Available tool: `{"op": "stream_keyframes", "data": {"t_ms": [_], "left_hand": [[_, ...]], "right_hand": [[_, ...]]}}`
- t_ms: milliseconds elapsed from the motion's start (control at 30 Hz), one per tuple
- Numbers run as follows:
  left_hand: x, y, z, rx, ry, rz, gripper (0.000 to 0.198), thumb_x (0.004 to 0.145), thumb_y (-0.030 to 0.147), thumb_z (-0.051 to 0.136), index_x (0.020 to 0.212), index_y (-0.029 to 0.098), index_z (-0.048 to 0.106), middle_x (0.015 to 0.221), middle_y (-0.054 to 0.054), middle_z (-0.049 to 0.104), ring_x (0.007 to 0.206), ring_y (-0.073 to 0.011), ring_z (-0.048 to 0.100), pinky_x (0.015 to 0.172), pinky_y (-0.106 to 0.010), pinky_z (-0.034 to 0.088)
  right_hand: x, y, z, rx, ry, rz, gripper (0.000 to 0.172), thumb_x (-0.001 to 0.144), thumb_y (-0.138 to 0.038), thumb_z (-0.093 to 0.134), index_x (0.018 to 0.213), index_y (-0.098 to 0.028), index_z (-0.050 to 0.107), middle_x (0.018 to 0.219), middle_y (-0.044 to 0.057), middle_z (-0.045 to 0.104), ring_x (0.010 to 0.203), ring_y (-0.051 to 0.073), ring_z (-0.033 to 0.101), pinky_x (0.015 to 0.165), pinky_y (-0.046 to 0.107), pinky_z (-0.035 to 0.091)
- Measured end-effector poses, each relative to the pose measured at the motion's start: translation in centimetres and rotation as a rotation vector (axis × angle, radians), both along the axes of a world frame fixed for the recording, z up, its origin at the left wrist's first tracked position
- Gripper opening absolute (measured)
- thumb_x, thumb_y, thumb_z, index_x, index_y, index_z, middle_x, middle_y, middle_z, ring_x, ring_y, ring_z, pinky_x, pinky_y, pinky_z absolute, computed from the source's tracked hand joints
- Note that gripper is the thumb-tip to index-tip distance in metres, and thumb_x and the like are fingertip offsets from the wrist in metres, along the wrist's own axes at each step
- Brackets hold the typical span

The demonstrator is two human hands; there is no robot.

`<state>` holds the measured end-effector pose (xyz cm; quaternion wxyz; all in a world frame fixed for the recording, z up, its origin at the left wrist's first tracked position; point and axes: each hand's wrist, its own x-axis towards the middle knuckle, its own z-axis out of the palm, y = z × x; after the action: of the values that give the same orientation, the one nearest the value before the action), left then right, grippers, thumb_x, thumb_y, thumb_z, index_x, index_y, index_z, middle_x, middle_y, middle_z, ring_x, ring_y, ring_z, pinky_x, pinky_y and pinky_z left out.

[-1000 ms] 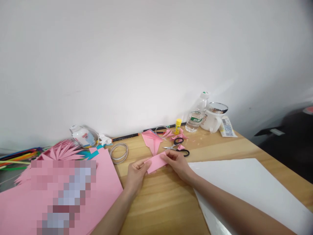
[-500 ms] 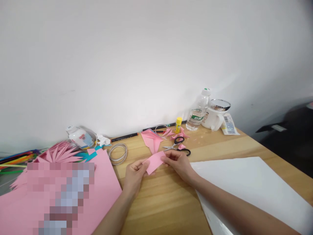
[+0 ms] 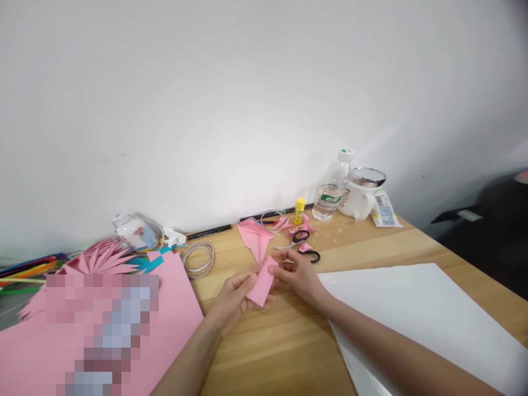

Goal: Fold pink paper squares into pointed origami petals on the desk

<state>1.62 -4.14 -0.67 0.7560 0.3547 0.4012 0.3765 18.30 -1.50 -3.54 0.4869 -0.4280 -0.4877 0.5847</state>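
A small folded pink paper (image 3: 263,282) is held just above the wooden table (image 3: 284,341) between both hands. My left hand (image 3: 234,300) lies palm up under its lower end, fingers curled against it. My right hand (image 3: 297,273) pinches its upper right edge with thumb and fingertips. The paper stands tilted, its long side running from upper right to lower left. Black-handled scissors (image 3: 303,246) lie just beyond my right hand.
A large pink sheet (image 3: 173,308) covers the table's left, a white sheet (image 3: 416,313) its right. Folded pink pieces (image 3: 254,235), wire rings (image 3: 199,258), a yellow glue stick (image 3: 300,210), a water bottle (image 3: 332,190), a white mug (image 3: 361,196) and pens stand along the wall.
The pink paper has been turned from lying nearly level to standing steeply tilted. My left hand has rolled palm up beneath it; my right hand stays at its upper edge.
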Motion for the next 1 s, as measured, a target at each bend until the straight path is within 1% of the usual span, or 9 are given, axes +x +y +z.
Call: {"op": "stream_keyframes", "data": {"t_ms": [100,167,233,333,467,600,733,900,1000], "left_hand": [[0.1,0.0,-0.3,0.029,-0.01,0.017,0.041,0.071,0.033,0.065,0.104,0.01,0.061,0.099,-0.017,0.066,0.076,-0.0245,0.066,0.065,-0.033,0.052],[0.1,0.0,-0.7,0.073,-0.008,0.03,0.041,0.071,0.032,0.065,0.106,0.011,0.06,0.098,-0.016,0.066,0.078,-0.0246,0.065,0.068,-0.035,0.051],[0.1,0.1,-0.9,0.127,0.024,0.044,0.041,0.071,0.031,0.065,0.107,0.013,0.059,0.099,-0.015,0.066,0.08,-0.0238,0.065,0.07,-0.034,0.05],[0.1,0.1,-1.1,0.206,0.103,0.062,0.041,0.069,0.028,0.067,0.106,0.014,0.058,0.103,-0.013,0.066,0.082,-0.0222,0.064,0.071,-0.033,0.05],[0.3,0.0,-1.2,0.289,0.192,0.07,0.042,0.065,0.026,0.069,0.105,0.015,0.059,0.105,-0.012,0.065,0.088,-0.0227,0.062,0.07,-0.031,0.05],[0.5,-0.1,-1.1,0.318,0.223,0.078,0.046,0.064,0.026,0.069,0.107,0.016,0.058,0.103,-0.011,0.065,0.089,-0.0228,0.061,0.068,-0.029,0.05],[0.6,-0.1,-0.8,0.31,0.248,0.107,0.046,0.066,0.028,0.067,0.109,0.015,0.057,0.098,-0.011,0.067,0.077,-0.02,0.063,0.062,-0.027,0.05],[0.3,0.1,-0.9,0.304,0.198,0.149,0.045,0.069,0.03,0.064,0.111,0.016,0.057,0.101,-0.01,0.066,0.085,-0.0215,0.062,0.069,-0.029,0.049],[0.0,0.4,-1.0,0.32,0.21,0.211,0.041,0.069,0.028,0.064,0.108,0.015,0.059,0.103,-0.009,0.066,0.09,-0.0218,0.061,0.074,-0.028,0.047]], "right_hand": [[-0.1,-0.2,-0.1,0.052,-0.084,-0.037,0.029,0.061,-0.035,0.071,0.069,-0.019,0.048,0.062,-0.003,0.051,0.053,0.012,0.052,0.049,0.023,0.041],[-0.2,-0.4,-0.1,0.123,-0.151,-0.025,0.027,0.062,-0.037,0.069,0.065,-0.018,0.05,0.062,-0.002,0.052,0.055,0.012,0.05,0.052,0.023,0.041],[-0.3,-0.5,0.1,0.159,-0.176,0.041,0.025,0.069,-0.041,0.063,0.066,-0.017,0.055,0.063,-0.001,0.053,0.055,0.012,0.049,0.052,0.023,0.04],[-0.5,-0.7,0.6,0.139,-0.141,0.158,0.028,0.076,-0.044,0.053,0.07,-0.017,0.058,0.059,-0.001,0.052,0.049,0.01,0.046,0.048,0.022,0.037],[-0.6,-0.9,1.1,0.119,-0.094,0.209,0.028,0.074,-0.044,0.056,0.067,-0.018,0.059,0.061,0.0,0.055,0.052,0.011,0.047,0.05,0.022,0.037],[-0.6,-1.0,1.4,0.111,-0.07,0.216,0.027,0.073,-0.045,0.057,0.066,-0.018,0.058,0.06,-0.001,0.053,0.05,0.01,0.045,0.049,0.021,0.036],[-0.5,-0.9,1.3,0.104,-0.081,0.203,0.029,0.074,-0.044,0.055,0.062,-0.018,0.054,0.056,-0.002,0.049,0.047,0.009,0.043,0.047,0.021,0.036],[-0.4,-0.7,1.2,0.097,-0.104,0.191,0.026,0.075,-0.039,0.054,0.059,-0.018,0.049,0.054,-0.002,0.05,0.047,0.01,0.046,0.047,0.022,0.036],[-0.4,-0.7,1.1,0.105,-0.128,0.18,0.026,0.075,-0.035,0.054,0.057,-0.019,0.047,0.053,-0.003,0.048,0.046,0.01,0.047,0.046,0.022,0.035]]}}
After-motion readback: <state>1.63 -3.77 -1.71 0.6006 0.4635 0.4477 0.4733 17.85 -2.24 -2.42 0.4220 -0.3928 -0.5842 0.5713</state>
